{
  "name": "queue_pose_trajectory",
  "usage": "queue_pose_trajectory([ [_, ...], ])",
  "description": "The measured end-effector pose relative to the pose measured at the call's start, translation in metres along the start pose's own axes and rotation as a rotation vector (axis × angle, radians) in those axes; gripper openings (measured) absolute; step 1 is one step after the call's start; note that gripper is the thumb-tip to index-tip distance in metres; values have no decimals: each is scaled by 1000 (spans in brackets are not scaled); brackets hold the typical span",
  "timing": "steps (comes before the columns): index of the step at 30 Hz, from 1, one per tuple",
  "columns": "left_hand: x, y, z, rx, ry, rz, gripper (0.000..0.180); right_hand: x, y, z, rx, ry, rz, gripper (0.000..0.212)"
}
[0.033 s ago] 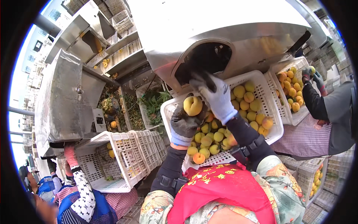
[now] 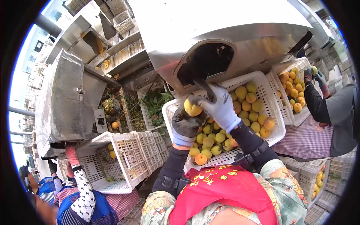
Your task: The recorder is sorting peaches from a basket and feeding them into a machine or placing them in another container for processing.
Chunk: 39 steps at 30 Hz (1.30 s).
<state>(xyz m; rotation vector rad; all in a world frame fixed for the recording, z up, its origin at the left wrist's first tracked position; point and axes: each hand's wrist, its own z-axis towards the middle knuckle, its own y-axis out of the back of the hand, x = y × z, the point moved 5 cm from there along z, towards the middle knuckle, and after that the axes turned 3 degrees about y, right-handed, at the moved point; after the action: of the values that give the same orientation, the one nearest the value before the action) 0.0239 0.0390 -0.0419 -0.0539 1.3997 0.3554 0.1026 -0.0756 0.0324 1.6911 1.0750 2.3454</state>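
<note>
My left hand (image 2: 186, 122), in a dark-palmed work glove, is closed round a yellow peach (image 2: 192, 108), which shows above the fingers. Close by on the right, my right hand (image 2: 217, 103) wears a pale glove with dark fingertips. Its fingers are apart, one pointing up toward the machine's opening and another at the peach's right side; whether it presses on the fruit is unclear. Both hands are over a white plastic crate (image 2: 275, 120) of yellow and orange peaches (image 2: 213, 140). My forearms hide part of that fruit.
Ahead stands a metal machine (image 2: 255, 48) with a dark oval opening (image 2: 206, 62). White crates (image 2: 137, 153) stand at left, near a co-worker's patterned sleeve (image 2: 83, 195). Another co-worker's gloved hand (image 2: 320, 82) is at right over a second peach crate (image 2: 300, 116). Leaves (image 2: 153, 106) fill a bin.
My right hand has moved slightly down and left, closer to the peach, and its fingers are less blurred. The peach in my left hand has tilted a little.
</note>
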Motion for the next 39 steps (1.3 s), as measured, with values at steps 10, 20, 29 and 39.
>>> queue_pose_trajectory([
  [10, 11, -27, 8, -50, 440, -1270, 47, -13, 2, -14, -347, 237, -106, 84],
  [20, 149, -50, -29, -6, 980, -828, 41, -71, -2, 86, -463, 386, -365, 74],
  [29, 187, -120, -10, 431, 704, 259, 60, -177, 29, -31, 33, -194, -330, 59],
  [39, 198, -198, -8, 448, 605, 780, 71, -258, -40, -37, 293, -540, -1108, 91],
])
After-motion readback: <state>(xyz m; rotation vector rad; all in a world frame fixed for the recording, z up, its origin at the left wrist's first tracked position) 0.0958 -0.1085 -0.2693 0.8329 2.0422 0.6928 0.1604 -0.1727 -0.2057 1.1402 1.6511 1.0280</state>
